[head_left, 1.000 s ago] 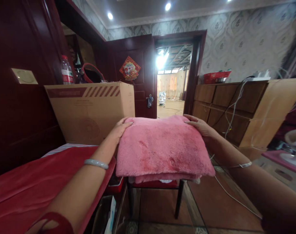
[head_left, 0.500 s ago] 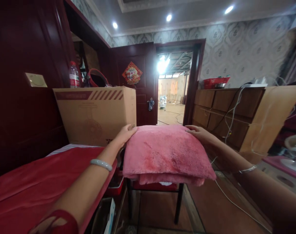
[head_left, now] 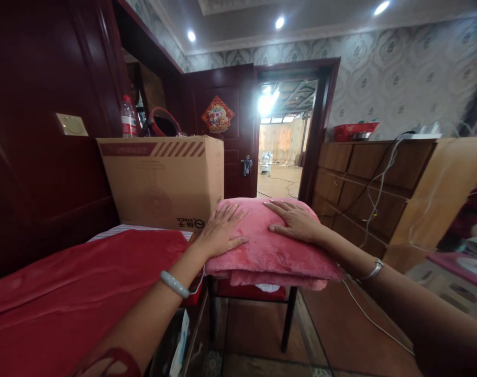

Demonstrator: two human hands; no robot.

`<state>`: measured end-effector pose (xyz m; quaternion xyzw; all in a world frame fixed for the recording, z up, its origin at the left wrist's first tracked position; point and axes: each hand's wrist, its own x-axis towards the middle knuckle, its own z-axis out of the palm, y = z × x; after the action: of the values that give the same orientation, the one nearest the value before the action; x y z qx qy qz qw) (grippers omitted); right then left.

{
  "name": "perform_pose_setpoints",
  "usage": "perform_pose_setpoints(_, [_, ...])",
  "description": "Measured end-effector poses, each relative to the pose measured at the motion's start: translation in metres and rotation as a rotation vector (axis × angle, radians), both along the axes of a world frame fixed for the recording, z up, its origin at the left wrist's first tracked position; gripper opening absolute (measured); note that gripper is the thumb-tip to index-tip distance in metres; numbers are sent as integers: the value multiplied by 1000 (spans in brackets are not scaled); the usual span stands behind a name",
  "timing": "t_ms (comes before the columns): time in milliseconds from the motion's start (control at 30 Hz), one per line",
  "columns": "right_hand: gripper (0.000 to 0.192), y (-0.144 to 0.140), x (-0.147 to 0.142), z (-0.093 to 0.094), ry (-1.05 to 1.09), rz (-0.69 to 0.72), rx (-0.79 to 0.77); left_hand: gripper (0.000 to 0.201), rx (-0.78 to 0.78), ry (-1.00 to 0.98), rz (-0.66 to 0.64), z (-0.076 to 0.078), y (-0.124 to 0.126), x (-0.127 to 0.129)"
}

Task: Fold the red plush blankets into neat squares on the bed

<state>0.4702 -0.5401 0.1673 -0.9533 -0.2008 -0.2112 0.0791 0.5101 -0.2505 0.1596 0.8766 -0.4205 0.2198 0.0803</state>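
here, largest to smallest:
bed: red cover [head_left: 65, 293] fills the left foreground; its right edge ends just beside the stool, with a narrow gap down to the floor between them.
dresser: wooden drawers [head_left: 364, 178] run along the right wall, well apart from the stool, with cables hanging down the front.
open room: bare floor [head_left: 340, 335] lies to the right of the stool and runs on toward the open doorway [head_left: 281, 152].
cardboard box: box [head_left: 163, 178] stands on the far end of the bed, its right edge just beside the blanket's left far corner.
blanket: pink plush folded blanket [head_left: 262, 251] lies flat on a dark-legged stool [head_left: 287, 319], overhanging the seat at the front and right.
left hand: left hand [head_left: 222, 233] rests palm down on the blanket's left part, fingers [head_left: 234, 212] spread flat, gripping nothing.
right hand: right hand [head_left: 297, 222] lies palm down on the blanket's far middle, fingers stretched toward the left hand, near it but apart, holding nothing.
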Motion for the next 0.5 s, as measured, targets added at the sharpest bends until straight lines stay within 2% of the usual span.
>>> perform_pose_setpoints(100, [81,-2,2,2,-20,6,-12,71,14,-64,-8,-7,18,-9])
perform_pose_setpoints(200, [80,0,-2,6,-26,-12,-44,65,87,-94,-54,-19,42,-36])
perform_pose_setpoints(333, [74,7,-13,4,-67,-20,-104,69,173,-46,-91,-51,82,-89])
perform_pose_setpoints(433, [74,23,-22,-8,-124,95,-143,70,189,37,-53,-79,123,-132])
perform_pose_setpoints(500, [76,42,-28,-21,-157,198,-157,68,179,96,46,-95,159,-160])
